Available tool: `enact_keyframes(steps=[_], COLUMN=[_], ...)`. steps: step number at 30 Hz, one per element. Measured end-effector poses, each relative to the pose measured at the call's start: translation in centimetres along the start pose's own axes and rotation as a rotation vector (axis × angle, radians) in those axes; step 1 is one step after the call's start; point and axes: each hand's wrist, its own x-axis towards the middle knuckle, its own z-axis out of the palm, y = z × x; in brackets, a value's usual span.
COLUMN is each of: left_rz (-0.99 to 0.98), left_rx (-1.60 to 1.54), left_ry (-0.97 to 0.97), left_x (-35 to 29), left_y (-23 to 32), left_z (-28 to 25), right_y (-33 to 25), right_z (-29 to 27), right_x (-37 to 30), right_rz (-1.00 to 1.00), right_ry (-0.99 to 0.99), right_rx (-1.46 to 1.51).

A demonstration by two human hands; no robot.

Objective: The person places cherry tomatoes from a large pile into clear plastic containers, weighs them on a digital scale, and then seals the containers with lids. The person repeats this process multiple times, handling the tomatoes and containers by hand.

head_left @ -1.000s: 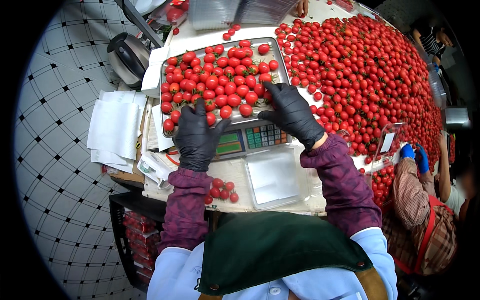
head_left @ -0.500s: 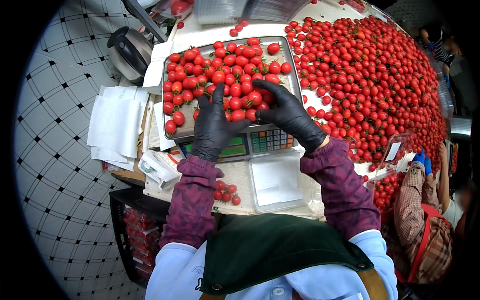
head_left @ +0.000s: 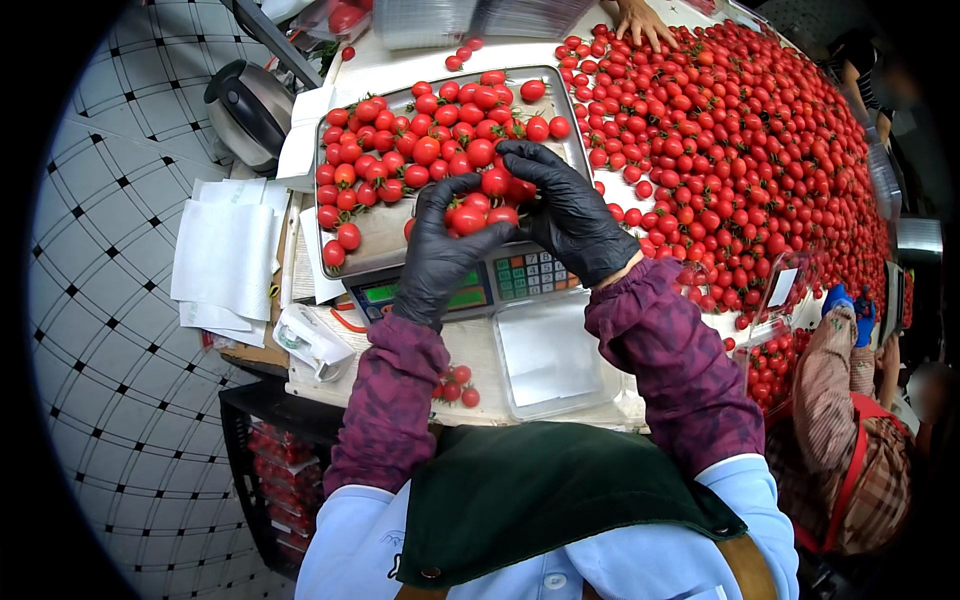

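The left fingers (head_left: 452, 186) and right fingers (head_left: 548, 172) have drawn closer together, clasped around several tomatoes (head_left: 468, 219); just beyond the fingers, loose tomatoes (head_left: 425, 150) lie on a metal tray (head_left: 384, 226).

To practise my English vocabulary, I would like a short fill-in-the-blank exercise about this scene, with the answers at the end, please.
1. The left hand and the right hand wear gloves of ____ colour.
2. The tomatoes between the hands are coloured ____.
3. In the picture, the kettle is to the ____ of the metal tray.
4. The person's apron is dark ____.

Missing words: black; red; left; green.
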Motion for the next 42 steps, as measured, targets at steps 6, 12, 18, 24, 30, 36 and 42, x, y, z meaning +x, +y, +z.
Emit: enact_keyframes(steps=[6, 12, 18, 24, 30, 36, 42], left_rz=[0.335, 0.033, -0.017, 0.166, -0.009, -0.255, 0.152], left_rx=[0.347, 0.100, 0.373, 0.444, 0.183, 0.310, 0.763], left_ry=[0.020, -0.210, -0.218, -0.264, -0.347, -0.454, -0.550], left_x=[-5.5, -11.7, -12.4, -13.1, -14.9, -16.4, -15.2], left_y=[3.4, -1.3, -3.5, -2.4, -2.8, -2.2, -0.5], left_z=[2.4, 6.1, 5.1, 2.6, 3.3, 3.9, 3.4], right_y=[0.4, 5.4, 8.9, 8.5, 8.7, 8.2, 2.4], right_z=[0.9, -5.0, -9.4, -7.9, -9.0, -9.2, -6.8], right_x=[-7.0, -14.5, -16.4, -18.7, -20.9, -21.5, -15.6], right_rz=[0.001, 0.090, -0.164, -0.232, -0.298, -0.191, -0.460], right_ry=[0.058, 0.280, 0.351, 0.465, 0.352, 0.043, 0.200], right_rx=[-0.036, 0.027, -0.846, -0.864, -1.218, -1.594, -1.466])
